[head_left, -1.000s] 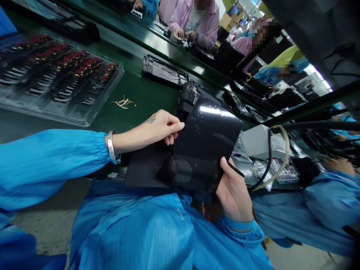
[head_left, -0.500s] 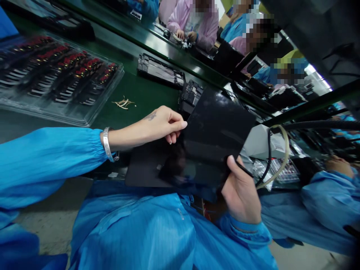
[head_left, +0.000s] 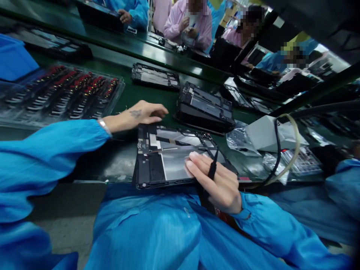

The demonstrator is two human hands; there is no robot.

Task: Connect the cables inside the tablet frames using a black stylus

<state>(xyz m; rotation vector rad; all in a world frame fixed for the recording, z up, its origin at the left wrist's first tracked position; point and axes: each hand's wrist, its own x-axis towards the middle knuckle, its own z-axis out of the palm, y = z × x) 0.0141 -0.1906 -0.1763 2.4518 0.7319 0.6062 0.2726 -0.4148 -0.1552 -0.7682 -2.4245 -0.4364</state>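
A tablet body (head_left: 176, 163) with exposed insides lies in front of me at the bench edge. It shows silver battery plates, flat cables and dark circuit parts. My right hand (head_left: 218, 182) rests its fingertips on the silver area, and a slim black pointed tool (head_left: 213, 168) is tucked between its fingers; its exact kind is unclear. Off the tablet's far left corner, my left hand (head_left: 149, 112) hovers with curved fingers apart from the thumb and nothing visible in them. Behind the tablet is a stack of similar opened tablets (head_left: 206, 107).
At left, a clear tray (head_left: 119, 92) holds rows of small red-and-black parts beside a blue bin (head_left: 17, 56). Another opened tablet (head_left: 154, 75) lies farther back. On the right are plastic bags (head_left: 242, 138), a white box (head_left: 264, 131) and looping cables (head_left: 295, 142). Co-workers sit across the bench.
The glossy dark panel my right hand held tilted is no longer raised; the tablet now lies with its insides up. My left hand has moved left, away from it, and its fingers have parted.
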